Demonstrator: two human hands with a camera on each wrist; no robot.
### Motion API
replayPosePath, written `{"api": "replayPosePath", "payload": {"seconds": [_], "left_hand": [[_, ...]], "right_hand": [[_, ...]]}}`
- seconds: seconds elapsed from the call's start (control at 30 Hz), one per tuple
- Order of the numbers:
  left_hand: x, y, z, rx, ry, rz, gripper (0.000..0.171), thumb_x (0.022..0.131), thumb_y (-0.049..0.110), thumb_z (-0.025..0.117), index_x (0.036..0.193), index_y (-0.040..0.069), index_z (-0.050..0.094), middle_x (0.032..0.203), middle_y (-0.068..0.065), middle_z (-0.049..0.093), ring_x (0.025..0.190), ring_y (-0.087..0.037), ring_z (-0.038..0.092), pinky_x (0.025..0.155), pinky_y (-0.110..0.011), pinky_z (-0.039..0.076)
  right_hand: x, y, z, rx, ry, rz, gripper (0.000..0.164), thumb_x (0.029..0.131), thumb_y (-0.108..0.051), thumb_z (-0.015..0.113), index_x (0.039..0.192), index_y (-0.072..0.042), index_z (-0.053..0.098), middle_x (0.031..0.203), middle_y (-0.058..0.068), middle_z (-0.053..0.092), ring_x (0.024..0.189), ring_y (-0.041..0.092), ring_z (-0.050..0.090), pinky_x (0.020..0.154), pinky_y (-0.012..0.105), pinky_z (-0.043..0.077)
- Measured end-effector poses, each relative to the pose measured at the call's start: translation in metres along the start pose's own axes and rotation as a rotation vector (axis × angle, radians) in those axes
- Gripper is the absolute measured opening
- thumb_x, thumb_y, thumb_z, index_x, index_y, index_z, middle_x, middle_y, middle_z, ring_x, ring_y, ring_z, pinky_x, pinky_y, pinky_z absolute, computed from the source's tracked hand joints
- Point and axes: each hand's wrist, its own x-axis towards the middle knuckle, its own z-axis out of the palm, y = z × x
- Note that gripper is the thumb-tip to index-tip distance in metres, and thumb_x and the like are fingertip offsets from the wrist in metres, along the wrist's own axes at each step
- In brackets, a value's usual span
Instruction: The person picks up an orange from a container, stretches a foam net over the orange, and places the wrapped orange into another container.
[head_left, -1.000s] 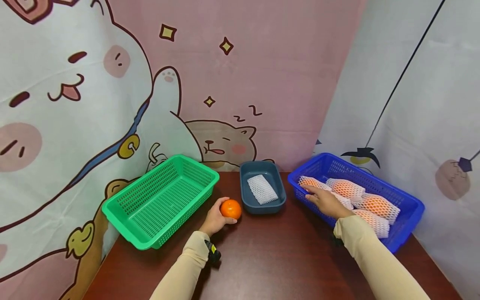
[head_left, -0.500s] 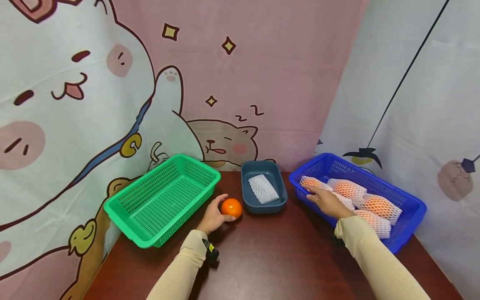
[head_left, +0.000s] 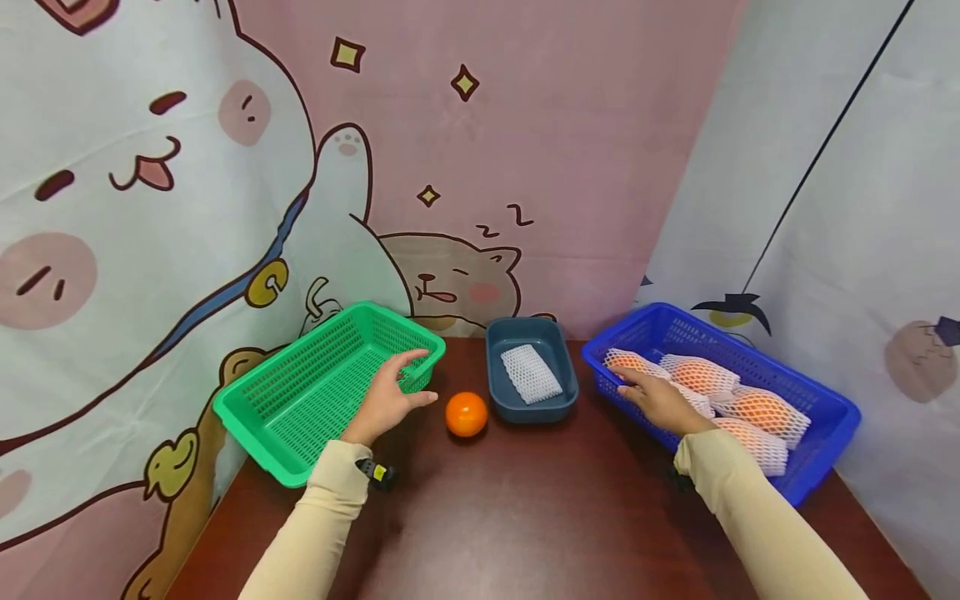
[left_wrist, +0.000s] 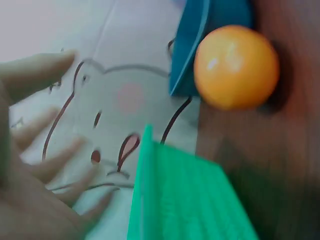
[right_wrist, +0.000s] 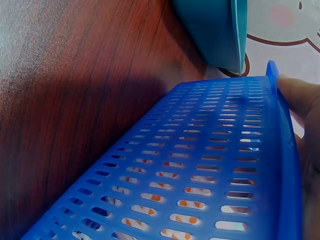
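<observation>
A bare orange (head_left: 467, 415) sits on the table between the green basket (head_left: 442, 342) and the small grey-blue tub (head_left: 533, 414). To its left, my left hand (head_left: 386, 398) is raised with thumb and fingers spread, overlapping the green basket's rim in the head view. In the left wrist view the fingers (left_wrist: 47, 170) are blurred and hold nothing. My right hand (head_left: 660, 403) reaches over the near rim of the blue basket (head_left: 813, 483), its fingertips resting on a net-wrapped orange (head_left: 628, 359). From the right wrist, the thumb (right_wrist: 296, 95) lies beside that rim; the other fingers are mostly hidden.
Several more oranges in white foam nets (head_left: 765, 412) lie in the blue basket. A flat white foam net (head_left: 531, 374) lies in the tub. Behind the dark wooden table (head_left: 517, 517) hangs a cartoon-printed cloth (head_left: 555, 150).
My left hand has let go of the orange and drawn back left, towards the green basket. The orange stays on the table. My right hand has hardly moved; the head view has shifted slightly.
</observation>
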Motion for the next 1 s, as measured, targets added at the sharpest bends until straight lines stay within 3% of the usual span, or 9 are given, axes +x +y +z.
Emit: {"api": "replayPosePath", "payload": {"seconds": [0.13,0.3,0.4,0.5,0.63,0.73,0.9,1.0], "left_hand": [[0.001,-0.014,-0.018,0.055,-0.034,-0.142,0.058,0.087,0.021,0.074,0.139,0.012,0.051,0.142,-0.016,0.046,0.129,-0.041,0.040,0.100,-0.056,0.037],[-0.004,-0.035,-0.024,0.027,-0.100,-0.248,0.052,0.092,0.020,0.068,0.140,0.010,0.051,0.137,-0.023,0.049,0.122,-0.043,0.048,0.091,-0.053,0.045],[-0.006,-0.043,-0.024,-0.003,-0.118,-0.261,0.047,0.093,0.013,0.066,0.138,0.008,0.054,0.133,-0.024,0.052,0.118,-0.041,0.052,0.089,-0.051,0.047],[-0.007,-0.047,-0.024,0.008,-0.111,-0.230,0.043,0.093,0.007,0.064,0.136,0.006,0.056,0.130,-0.024,0.054,0.117,-0.041,0.053,0.089,-0.052,0.047],[-0.008,-0.047,-0.026,0.040,-0.098,-0.201,0.041,0.093,0.004,0.062,0.134,0.005,0.058,0.129,-0.023,0.057,0.118,-0.041,0.052,0.089,-0.053,0.047],[-0.008,-0.046,-0.028,0.056,-0.092,-0.205,0.040,0.093,0.004,0.063,0.133,0.006,0.060,0.129,-0.021,0.058,0.118,-0.039,0.053,0.088,-0.052,0.048],[-0.009,-0.044,-0.029,0.071,-0.106,-0.191,0.040,0.094,0.004,0.062,0.134,0.005,0.059,0.130,-0.020,0.058,0.117,-0.038,0.054,0.089,-0.050,0.048],[-0.009,-0.044,-0.028,0.069,-0.115,-0.186,0.040,0.094,0.004,0.061,0.134,0.005,0.058,0.131,-0.019,0.058,0.117,-0.038,0.054,0.089,-0.050,0.048]], "right_hand": [[-0.001,0.001,-0.004,-0.004,-0.013,0.016,0.047,0.103,-0.017,0.049,0.147,-0.003,0.041,0.143,0.026,0.043,0.129,0.048,0.040,0.103,0.064,0.029],[-0.002,0.001,-0.004,-0.019,-0.009,0.012,0.047,0.103,-0.019,0.049,0.146,-0.003,0.041,0.142,0.027,0.044,0.128,0.049,0.041,0.102,0.064,0.030],[-0.002,0.000,-0.003,-0.018,-0.009,0.008,0.046,0.103,-0.018,0.049,0.145,-0.002,0.042,0.142,0.028,0.044,0.128,0.049,0.041,0.102,0.064,0.030],[0.000,-0.001,-0.004,-0.022,-0.008,-0.001,0.045,0.102,-0.015,0.050,0.144,0.000,0.044,0.141,0.027,0.045,0.127,0.048,0.042,0.102,0.063,0.030],[0.010,-0.008,-0.006,-0.066,0.006,-0.017,0.041,0.098,-0.008,0.054,0.138,0.002,0.050,0.132,0.027,0.054,0.118,0.045,0.052,0.097,0.061,0.038],[0.019,-0.017,-0.006,-0.124,0.106,-0.037,0.035,0.095,-0.007,0.058,0.129,0.001,0.058,0.119,0.024,0.062,0.106,0.041,0.060,0.090,0.058,0.044],[0.034,-0.039,0.007,-0.147,0.462,-0.142,0.028,0.089,-0.007,0.066,0.116,-0.002,0.066,0.110,0.019,0.065,0.101,0.037,0.060,0.088,0.053,0.045],[0.046,-0.053,0.021,-0.111,0.537,-0.234,0.029,0.085,-0.004,0.070,0.114,-0.003,0.066,0.109,0.015,0.065,0.098,0.033,0.060,0.085,0.049,0.047]]}}
